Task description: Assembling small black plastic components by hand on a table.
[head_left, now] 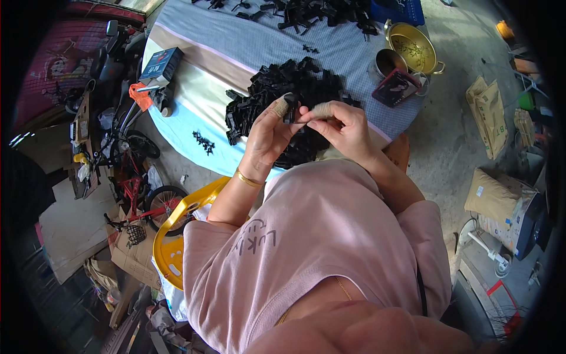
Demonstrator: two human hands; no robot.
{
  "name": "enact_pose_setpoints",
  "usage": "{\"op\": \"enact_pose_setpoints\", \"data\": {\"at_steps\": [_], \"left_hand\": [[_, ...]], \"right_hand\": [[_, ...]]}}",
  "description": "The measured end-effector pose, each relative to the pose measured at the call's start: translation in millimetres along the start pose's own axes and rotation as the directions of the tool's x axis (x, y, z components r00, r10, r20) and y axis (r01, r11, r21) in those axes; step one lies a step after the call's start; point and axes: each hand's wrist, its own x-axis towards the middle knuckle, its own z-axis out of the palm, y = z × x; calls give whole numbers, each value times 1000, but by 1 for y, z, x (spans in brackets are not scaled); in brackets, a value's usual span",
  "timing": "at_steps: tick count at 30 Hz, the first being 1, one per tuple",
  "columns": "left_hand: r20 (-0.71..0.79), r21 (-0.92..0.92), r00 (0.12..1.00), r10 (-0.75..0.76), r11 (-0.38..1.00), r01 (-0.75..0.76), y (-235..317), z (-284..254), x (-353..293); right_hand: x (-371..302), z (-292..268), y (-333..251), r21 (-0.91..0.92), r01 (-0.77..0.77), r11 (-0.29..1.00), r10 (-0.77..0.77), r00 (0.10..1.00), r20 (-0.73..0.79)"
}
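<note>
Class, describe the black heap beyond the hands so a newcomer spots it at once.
Start with the cloth-covered table at the picture's top. On its near half, partly hidden by the left hand and right hand, sits the heap of black parts. It is far larger than the small cluster to its left and closer to the hands than the scattered parts beyond.

A head-worn fisheye looks down, close over a pale-pink short-sleeved shirt [336, 230], onto a pastel-striped, cloth-covered table [197, 71]; depth toward the rim is uncertain.
</note>
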Motion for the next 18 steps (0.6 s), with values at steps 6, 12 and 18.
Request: {"op": "enact_pose_setpoints", "data": {"at_steps": [6,12,18], "left_hand": [[5,351,1000,-24,936,20,-6,8,-10],[157,675,977,144,707,-213,-7,28,-21],[115,612,980,160,766,-197,-11,16,-13]], "right_hand": [[4,1,-14,-15,-21,1000,21,1000,-8],[5,6,0,93,-220,971,222,975,-16],[4,1,8,282,-398,873,371,917,147]]}}
